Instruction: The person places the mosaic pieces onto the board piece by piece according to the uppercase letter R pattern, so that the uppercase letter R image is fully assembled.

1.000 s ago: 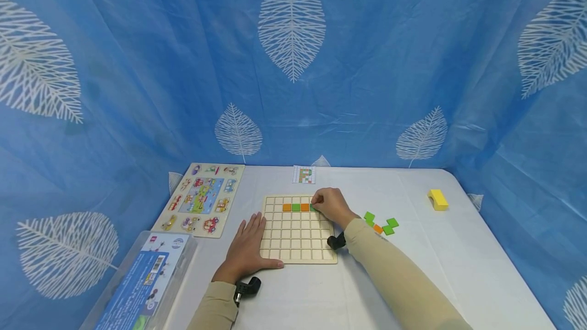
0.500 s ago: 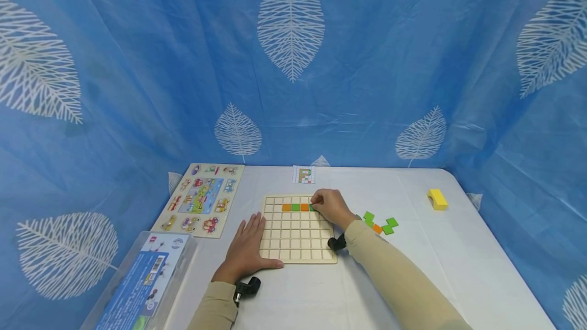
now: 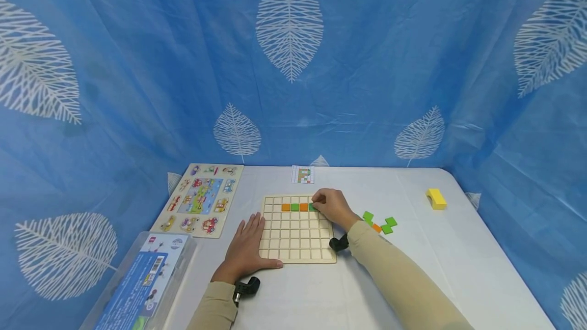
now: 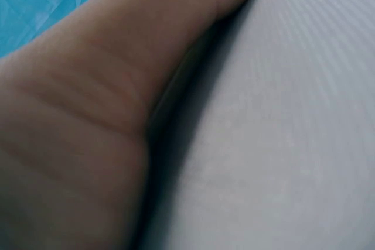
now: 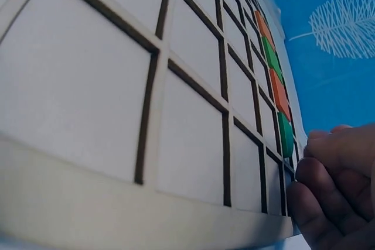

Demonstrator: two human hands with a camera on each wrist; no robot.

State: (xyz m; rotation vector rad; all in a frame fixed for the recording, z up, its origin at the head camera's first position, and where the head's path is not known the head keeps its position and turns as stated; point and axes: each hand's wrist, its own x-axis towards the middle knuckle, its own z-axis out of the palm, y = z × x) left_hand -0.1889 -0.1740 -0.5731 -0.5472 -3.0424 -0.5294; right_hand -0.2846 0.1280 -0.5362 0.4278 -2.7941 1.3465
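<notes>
A wooden grid board (image 3: 298, 244) lies on the white cloth. Orange and green tiles alternate in its second row from the back; the rightmost is a green tile (image 3: 311, 207), partly covered by fingertips. My right hand (image 3: 332, 207) has its fingers curled and its thumb and forefinger at that tile, which the right wrist view shows at the row's near end (image 5: 285, 134). My left hand (image 3: 245, 248) rests flat along the board's left side, fingers straight, thumb across the front left corner. Only blurred skin of the left hand (image 4: 111, 74) shows in the left wrist view.
Several loose tiles (image 3: 387, 229) lie right of the board, beside the right sleeve. A small pattern card (image 3: 302, 174) is behind it. To the left are a vehicle puzzle (image 3: 200, 200) and a plastic box (image 3: 142, 279); a yellow block (image 3: 437, 199) stands far right.
</notes>
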